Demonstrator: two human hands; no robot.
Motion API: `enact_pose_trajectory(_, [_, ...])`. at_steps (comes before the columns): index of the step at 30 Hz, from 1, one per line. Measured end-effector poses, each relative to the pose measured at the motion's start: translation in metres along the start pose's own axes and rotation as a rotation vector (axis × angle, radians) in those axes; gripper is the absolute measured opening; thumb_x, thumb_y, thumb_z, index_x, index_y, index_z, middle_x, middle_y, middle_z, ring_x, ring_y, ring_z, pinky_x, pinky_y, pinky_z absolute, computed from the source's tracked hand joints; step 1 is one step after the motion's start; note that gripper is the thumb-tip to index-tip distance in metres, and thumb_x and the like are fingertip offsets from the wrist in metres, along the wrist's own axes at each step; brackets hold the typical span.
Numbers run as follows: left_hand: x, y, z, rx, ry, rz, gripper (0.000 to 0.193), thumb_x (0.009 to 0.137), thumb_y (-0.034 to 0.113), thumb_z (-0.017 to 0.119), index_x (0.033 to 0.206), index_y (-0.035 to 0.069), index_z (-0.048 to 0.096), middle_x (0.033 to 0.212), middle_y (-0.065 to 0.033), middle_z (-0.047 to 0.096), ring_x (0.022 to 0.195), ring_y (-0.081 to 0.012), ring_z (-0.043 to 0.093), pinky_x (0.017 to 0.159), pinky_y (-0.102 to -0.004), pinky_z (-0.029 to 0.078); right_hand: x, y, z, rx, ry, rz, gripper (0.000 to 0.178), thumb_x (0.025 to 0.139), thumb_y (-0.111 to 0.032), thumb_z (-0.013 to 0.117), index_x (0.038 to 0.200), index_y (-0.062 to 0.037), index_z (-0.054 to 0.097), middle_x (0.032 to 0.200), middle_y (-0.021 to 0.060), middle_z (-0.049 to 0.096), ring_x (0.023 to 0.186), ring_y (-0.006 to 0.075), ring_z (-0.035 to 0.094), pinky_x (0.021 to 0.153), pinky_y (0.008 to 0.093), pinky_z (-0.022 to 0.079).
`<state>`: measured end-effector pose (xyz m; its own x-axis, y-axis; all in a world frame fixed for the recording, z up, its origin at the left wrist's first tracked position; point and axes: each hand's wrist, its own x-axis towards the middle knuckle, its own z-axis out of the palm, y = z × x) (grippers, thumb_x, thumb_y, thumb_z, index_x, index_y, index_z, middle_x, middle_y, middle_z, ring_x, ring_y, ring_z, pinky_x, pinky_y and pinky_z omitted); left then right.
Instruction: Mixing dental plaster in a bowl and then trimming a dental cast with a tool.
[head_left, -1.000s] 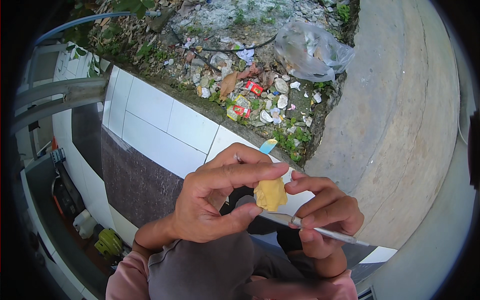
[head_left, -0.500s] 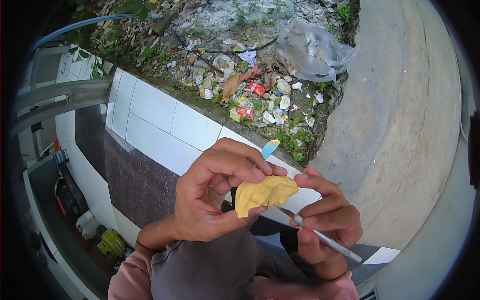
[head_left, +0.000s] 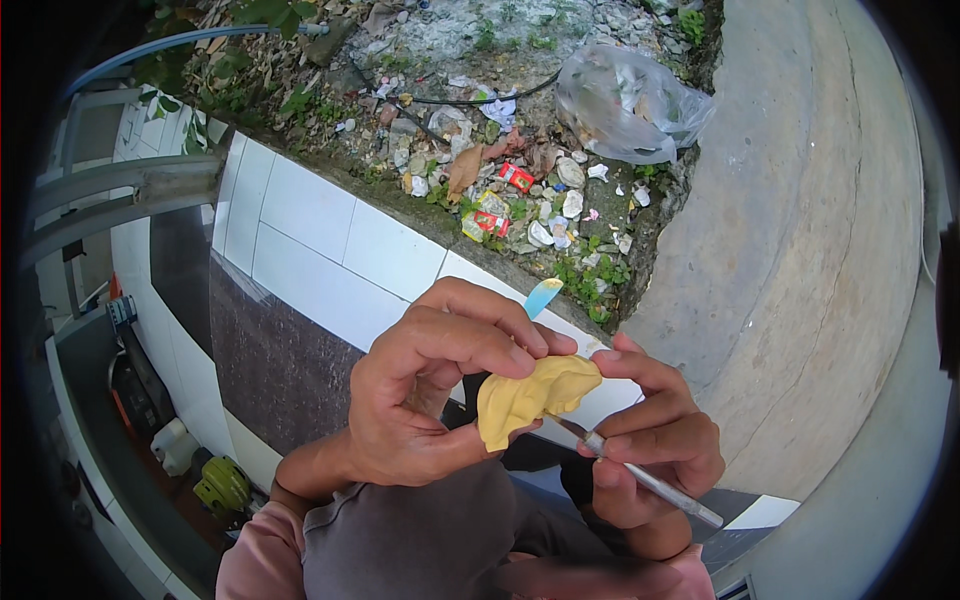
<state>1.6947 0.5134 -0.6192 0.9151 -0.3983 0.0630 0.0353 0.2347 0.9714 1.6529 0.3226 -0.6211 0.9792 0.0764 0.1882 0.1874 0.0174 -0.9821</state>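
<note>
A lumpy, folded yellow piece that looks like clay or putty [head_left: 530, 396] is pinched between the fingers and thumb of my left hand [head_left: 425, 385]. My right hand [head_left: 665, 440] grips a slim silver craft knife [head_left: 655, 484] like a pen. Its pointed blade meets the lower edge of the yellow piece, near my left thumb; how deep the tip goes is hidden. The right index fingertip rests at the piece's right end. Beyond my left fingers a light blue blade-shaped stick [head_left: 543, 296] sticks up; its lower end is hidden.
White and dark floor tiles [head_left: 305, 205] run beneath my hands. Past them lies a littered dirt patch [head_left: 480, 180] with a clear plastic bag [head_left: 630, 105]. Concrete paving [head_left: 770, 230] stretches along the right. At left stand a metal rail [head_left: 130, 195] and a green power tool [head_left: 225, 487].
The yellow piece has tilted and shifted slightly right and down in my left fingers. The knife stays at its lower edge, with my right hand nearly still.
</note>
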Motion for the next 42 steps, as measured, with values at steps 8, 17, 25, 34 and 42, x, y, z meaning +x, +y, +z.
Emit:
enact_pose_trajectory(8, [-0.001, -0.002, 0.002, -0.143, 0.088, 0.024, 0.036, 0.074, -0.01, 0.069, 0.106, -0.003, 0.053, 0.111, -0.0183, 0.048, 0.108, -0.0332, 0.058, 0.092, -0.0401, 0.052, 0.006, 0.001, 0.003, 0.014, 0.08, -0.014, 0.017, 0.069, -0.004, 0.073, 0.08, -0.0063, 0.06, 0.072, 0.0087, 0.067, 0.098, 0.04, 0.064, 0.097, 0.055, 0.042])
enact_pose_trajectory(17, [0.0, -0.002, -0.002, -0.108, 0.053, -0.071, 0.047, 0.076, -0.002, 0.071, 0.109, 0.005, 0.038, 0.118, -0.0256, 0.05, 0.107, -0.0374, 0.059, 0.088, -0.0457, 0.053, 0.001, 0.011, -0.001, 0.261, 0.285, 0.024, 0.015, 0.083, -0.015, 0.066, 0.09, -0.0071, 0.055, 0.076, 0.0089, 0.063, 0.093, 0.0324, 0.065, 0.096, 0.0525, 0.042])
enact_pose_trajectory(25, [-0.004, 0.004, 0.006, -0.477, 0.178, -0.435, 0.051, 0.078, 0.007, 0.072, 0.111, 0.005, 0.033, 0.126, -0.0338, 0.048, 0.111, -0.032, 0.058, 0.095, -0.044, 0.048, 0.014, 0.016, 0.004, -0.339, 0.127, -0.169, 0.01, 0.08, -0.008, 0.065, 0.088, -0.0077, 0.059, 0.081, 0.0105, 0.062, 0.081, 0.0294, 0.066, 0.08, 0.0457, 0.054])
enact_pose_trajectory(34, [0.002, -0.004, -0.004, 0.176, 0.115, 0.14, 0.048, 0.071, -0.011, 0.071, 0.107, 0.003, 0.044, 0.114, -0.0255, 0.058, 0.113, -0.0346, 0.055, 0.089, -0.042, 0.051, 0.004, -0.003, 0.007, -0.083, 0.181, -0.045, 0.019, 0.076, -0.006, 0.071, 0.09, -0.0064, 0.057, 0.079, 0.0103, 0.064, 0.091, 0.0355, 0.066, 0.089, 0.0515, 0.05])
enact_pose_trajectory(42, [0.003, 0.002, -0.005, 0.371, 0.135, 0.307, 0.044, 0.066, -0.001, 0.081, 0.099, 0.006, 0.053, 0.11, -0.0196, 0.061, 0.101, -0.0306, 0.061, 0.082, -0.0376, 0.053, 0.017, -0.006, 0.014, 0.038, 0.07, -0.057, 0.023, 0.071, 0.004, 0.069, 0.086, -0.0063, 0.056, 0.073, 0.0073, 0.063, 0.099, 0.0401, 0.064, 0.09, 0.0517, 0.05])
